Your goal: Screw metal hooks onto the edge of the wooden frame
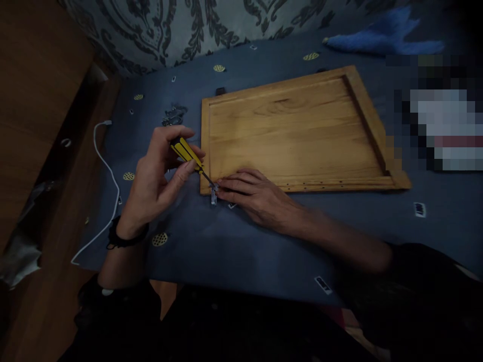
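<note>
The person's left hand [151, 173] grasps a yellow-and-black screwdriver [186, 154] by its handle, the shaft slanting down to a small metal hinge [214, 195] at the near left corner of a wooden panel [290, 130]. The right hand [262, 200] lies over the panel's near edge, fingertips at the hinge; whether they pinch it cannot be told. The panel lies on a blue sheet [260, 256], with metal pieces [174, 114] heaped beyond the left hand and a white cable [116, 181] farther left.
</note>
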The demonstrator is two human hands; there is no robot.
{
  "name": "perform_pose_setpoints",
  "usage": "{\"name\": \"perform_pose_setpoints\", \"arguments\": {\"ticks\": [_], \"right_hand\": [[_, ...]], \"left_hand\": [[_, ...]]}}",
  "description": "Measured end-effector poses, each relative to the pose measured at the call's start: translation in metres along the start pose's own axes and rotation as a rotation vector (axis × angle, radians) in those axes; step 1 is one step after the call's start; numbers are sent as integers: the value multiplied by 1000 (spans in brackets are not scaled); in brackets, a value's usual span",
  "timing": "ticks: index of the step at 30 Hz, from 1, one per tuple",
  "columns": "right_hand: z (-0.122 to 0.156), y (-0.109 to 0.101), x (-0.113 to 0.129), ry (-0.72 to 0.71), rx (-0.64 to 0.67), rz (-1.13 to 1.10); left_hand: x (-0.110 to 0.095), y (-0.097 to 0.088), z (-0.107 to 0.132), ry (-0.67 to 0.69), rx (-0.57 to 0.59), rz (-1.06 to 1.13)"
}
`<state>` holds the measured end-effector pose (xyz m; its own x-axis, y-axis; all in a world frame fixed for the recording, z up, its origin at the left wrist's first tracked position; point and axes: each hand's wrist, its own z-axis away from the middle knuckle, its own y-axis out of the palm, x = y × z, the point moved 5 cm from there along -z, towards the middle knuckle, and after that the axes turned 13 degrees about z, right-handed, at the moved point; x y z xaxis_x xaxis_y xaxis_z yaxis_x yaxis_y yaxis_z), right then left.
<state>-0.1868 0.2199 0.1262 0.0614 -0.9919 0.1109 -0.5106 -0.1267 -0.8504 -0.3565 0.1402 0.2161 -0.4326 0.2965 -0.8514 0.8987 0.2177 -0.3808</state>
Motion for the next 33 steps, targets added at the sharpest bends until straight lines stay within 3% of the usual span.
{"name": "perform_pose_setpoints", "arguments": {"ticks": [6, 33], "right_hand": [[0, 1, 0, 14, 32, -2], [-1, -1, 0, 9, 20, -10]], "left_hand": [[-1, 3, 0, -13, -98, 130], [-2, 0, 1, 95, -284, -124]]}}
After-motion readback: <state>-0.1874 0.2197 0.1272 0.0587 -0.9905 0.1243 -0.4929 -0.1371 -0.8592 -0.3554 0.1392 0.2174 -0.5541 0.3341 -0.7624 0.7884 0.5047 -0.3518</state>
